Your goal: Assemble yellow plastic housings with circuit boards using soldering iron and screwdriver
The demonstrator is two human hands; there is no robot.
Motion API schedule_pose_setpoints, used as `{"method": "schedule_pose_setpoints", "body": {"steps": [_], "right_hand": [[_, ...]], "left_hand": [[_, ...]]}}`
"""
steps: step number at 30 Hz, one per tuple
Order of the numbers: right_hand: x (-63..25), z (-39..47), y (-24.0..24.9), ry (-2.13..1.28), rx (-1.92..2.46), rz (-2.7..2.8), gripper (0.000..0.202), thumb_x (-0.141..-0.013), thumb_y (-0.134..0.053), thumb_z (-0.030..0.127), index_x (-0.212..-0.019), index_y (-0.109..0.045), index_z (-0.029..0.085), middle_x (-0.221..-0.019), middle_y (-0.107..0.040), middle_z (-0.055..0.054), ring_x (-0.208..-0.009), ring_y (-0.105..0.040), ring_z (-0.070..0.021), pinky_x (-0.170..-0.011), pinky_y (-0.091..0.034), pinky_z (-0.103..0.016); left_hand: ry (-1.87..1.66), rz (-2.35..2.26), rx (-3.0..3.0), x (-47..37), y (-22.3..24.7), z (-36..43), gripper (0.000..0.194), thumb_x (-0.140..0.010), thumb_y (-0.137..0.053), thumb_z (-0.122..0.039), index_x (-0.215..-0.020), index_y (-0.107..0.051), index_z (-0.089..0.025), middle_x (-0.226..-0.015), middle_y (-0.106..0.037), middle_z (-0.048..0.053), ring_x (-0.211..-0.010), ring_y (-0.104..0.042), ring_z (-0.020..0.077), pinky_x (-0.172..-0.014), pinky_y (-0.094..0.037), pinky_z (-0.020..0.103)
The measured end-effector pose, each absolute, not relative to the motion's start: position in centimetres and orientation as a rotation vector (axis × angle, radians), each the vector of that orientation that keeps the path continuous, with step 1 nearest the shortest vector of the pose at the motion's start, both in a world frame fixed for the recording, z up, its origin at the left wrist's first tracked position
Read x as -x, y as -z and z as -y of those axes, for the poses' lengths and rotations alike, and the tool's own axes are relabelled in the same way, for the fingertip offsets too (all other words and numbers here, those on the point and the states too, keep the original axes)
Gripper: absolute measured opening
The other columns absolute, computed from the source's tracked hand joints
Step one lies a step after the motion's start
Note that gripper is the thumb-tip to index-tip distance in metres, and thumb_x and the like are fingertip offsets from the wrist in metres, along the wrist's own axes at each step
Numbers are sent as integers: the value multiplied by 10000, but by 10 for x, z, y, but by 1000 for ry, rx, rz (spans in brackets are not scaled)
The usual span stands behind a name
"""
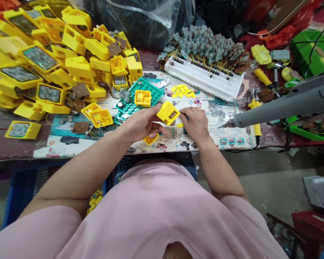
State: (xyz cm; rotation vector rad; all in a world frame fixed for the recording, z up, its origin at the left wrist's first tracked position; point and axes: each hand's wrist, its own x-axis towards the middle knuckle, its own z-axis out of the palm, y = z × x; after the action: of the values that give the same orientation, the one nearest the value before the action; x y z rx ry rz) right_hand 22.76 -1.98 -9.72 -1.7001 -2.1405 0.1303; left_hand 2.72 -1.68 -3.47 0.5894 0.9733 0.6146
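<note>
The left hand (142, 124) pinches the yellow box (166, 111) between thumb and fingers, its lower fingers reaching out below it. The box lies at 2 o'clock from that hand and at 10 o'clock from the right hand (196, 124), held above the tabletop (5, 153). The left is nearer, being in contact; the right's curled fingertips are at the box's right corner, though whether they touch it or pinch something I cannot tell. The visible face is nearly square, so its long axis is unclear; its slot (172, 115) runs roughly 8 to 2 o'clock.

From the box, the green tray (153, 86) lies at 11 o'clock, bearing an open yellow shell (142, 103) and a grey part (125, 95). Loose yellow tabs (183, 91) lie at 1 o'clock. Beyond, between 1 and 2, the white tray (202, 83) has dark parts and wires along its far edge, with grey parts (207, 41) heaped just behind. More yellow boxes (75, 68) pile up at 10 o'clock.
</note>
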Motion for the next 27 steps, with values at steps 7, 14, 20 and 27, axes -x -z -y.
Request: {"method": "schedule_pose_setpoints", "body": {"steps": [7, 14, 20, 27], "right_hand": [[-228, 23, 94, -190, 1657, 2105, 219, -997, -495, 312, -995, -702, 238, -1076, -763, -45, -1018, -653, -225, -920, -413, -379], [-229, 24, 92, -238, 1633, 2073, 203, -984, -522, 285, -996, -713, 217, -1034, -776, -53, -976, -684, -216, -926, -416, -365], [-229, 24, 93, -169, 1581, 2053, 181, -976, -550, 282, -973, -720, 219, -1007, -783, -40, -944, -697, -206, -896, -428, -352], [-227, 23, 96, -158, 1577, 2047, 214, -991, -525, 317, -979, -721, 232, -1018, -783, -32, -938, -696, -200, -913, -434, -355]], "left_hand": [[-591, -957, -482, -26, 34, 16, 474, -1031, -339, -407, -1211, -629, -78, -822, -749, 144, -476, -674, 157, -284, -275, 139], [-578, -951, -485, -28, 34, 16, 498, -1038, -300, -390, -1292, -589, -73, -830, -758, 149, -473, -676, 160, -283, -292, 148], [-607, -942, -478, -29, 34, 18, 451, -1040, -288, -348, -1219, -609, -86, -774, -746, 115, -483, -681, 169, -279, -328, 159], [-610, -902, -465, -26, 36, 20, 453, -1041, -249, -305, -1189, -623, -96, -778, -735, 99, -518, -689, 174, -285, -385, 177]]}}
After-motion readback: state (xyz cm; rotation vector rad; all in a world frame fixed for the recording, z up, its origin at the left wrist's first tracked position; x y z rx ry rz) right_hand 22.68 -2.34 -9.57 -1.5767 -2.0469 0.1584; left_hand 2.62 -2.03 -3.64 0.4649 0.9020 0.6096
